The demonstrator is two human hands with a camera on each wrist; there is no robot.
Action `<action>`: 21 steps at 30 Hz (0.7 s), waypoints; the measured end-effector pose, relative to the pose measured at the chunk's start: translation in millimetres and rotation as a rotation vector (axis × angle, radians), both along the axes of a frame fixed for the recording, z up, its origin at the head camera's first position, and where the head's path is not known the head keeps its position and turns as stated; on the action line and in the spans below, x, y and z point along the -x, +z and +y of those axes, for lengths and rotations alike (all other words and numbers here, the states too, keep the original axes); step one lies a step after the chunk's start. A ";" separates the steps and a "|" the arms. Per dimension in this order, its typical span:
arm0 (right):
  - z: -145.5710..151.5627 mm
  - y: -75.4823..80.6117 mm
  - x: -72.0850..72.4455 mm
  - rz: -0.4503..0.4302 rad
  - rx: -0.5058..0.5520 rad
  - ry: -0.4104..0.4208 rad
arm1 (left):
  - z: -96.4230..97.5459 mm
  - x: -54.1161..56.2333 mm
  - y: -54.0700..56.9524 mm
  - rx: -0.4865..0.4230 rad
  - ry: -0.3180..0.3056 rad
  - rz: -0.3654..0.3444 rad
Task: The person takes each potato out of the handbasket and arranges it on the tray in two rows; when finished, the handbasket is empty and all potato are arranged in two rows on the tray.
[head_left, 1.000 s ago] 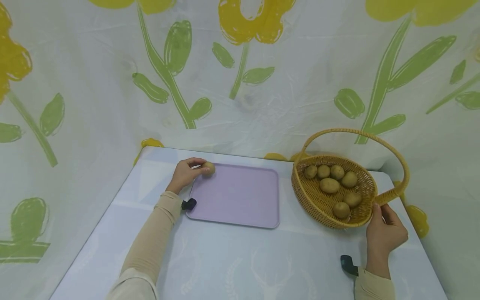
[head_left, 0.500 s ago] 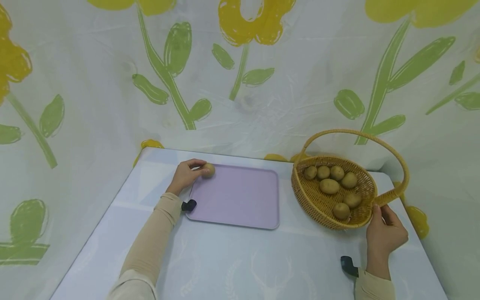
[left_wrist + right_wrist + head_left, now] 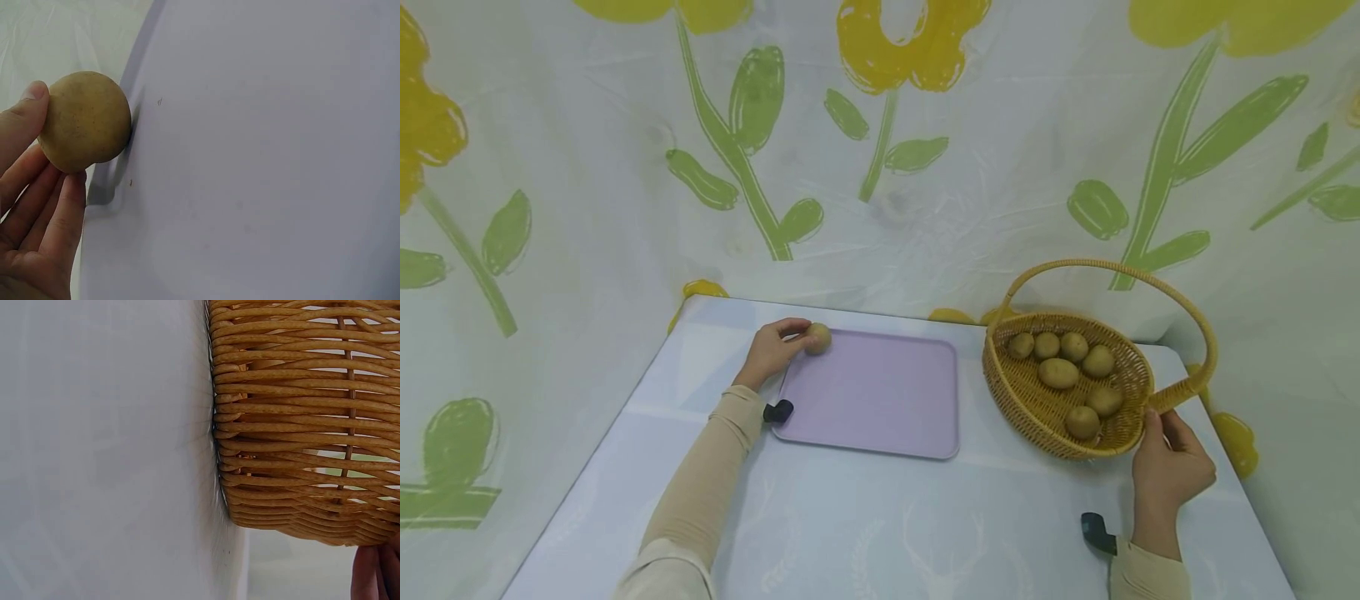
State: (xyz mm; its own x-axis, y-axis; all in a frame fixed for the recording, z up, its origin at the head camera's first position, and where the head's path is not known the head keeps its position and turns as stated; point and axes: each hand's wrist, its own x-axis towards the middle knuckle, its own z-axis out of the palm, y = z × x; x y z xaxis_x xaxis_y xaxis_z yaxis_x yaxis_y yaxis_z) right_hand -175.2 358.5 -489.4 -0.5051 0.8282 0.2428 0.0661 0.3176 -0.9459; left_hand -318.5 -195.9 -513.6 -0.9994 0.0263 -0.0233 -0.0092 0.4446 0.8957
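My left hand (image 3: 772, 350) pinches a round potato (image 3: 87, 122) between thumb and fingers at the far left corner of a lilac tray (image 3: 872, 396). In the left wrist view the potato is over the tray's rim; whether it touches the tray I cannot tell. On the right, a wicker basket (image 3: 1022, 398) with a tall arched handle holds several potatoes (image 3: 1058, 373). My right hand (image 3: 1172, 462) grips the basket's near right rim at the foot of the handle. The right wrist view shows the woven basket wall (image 3: 300, 425) close up, with only some fingertips (image 3: 364, 572) visible.
Tray and basket stand side by side on a pale patterned table (image 3: 850, 517), with a gap between them. Behind the table hangs a white cloth (image 3: 1000, 150) printed with yellow flowers and green leaves. Each wrist wears a small black camera mount (image 3: 778, 409).
The left hand and its potato have shifted very slightly at the tray's corner. The right hand, basket and tray look unmoved.
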 end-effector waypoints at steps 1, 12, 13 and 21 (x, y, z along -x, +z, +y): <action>-0.2 0.2 -0.1 -0.003 -0.002 -0.002 | -0.3 0.2 -0.5 0.000 0.001 0.001; -1.2 1.6 -0.4 -0.029 -0.012 -0.016 | -2.4 1.0 -3.1 -0.019 0.002 0.021; -1.0 1.4 -0.4 -0.029 -0.008 -0.017 | -2.2 1.0 -3.3 -0.018 0.001 0.026; 1.3 -1.3 0.9 -0.015 0.007 -0.016 | -2.5 0.7 -5.2 -0.020 -0.003 0.058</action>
State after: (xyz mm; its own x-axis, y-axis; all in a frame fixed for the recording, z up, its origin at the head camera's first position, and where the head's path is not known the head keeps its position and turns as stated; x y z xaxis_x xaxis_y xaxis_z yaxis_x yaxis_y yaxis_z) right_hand -176.1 359.8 -490.7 -0.4951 0.8379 0.2300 0.0850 0.3101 -0.9469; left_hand -319.2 -198.4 -518.9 -0.9990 0.0288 0.0348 0.0438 0.4269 0.9032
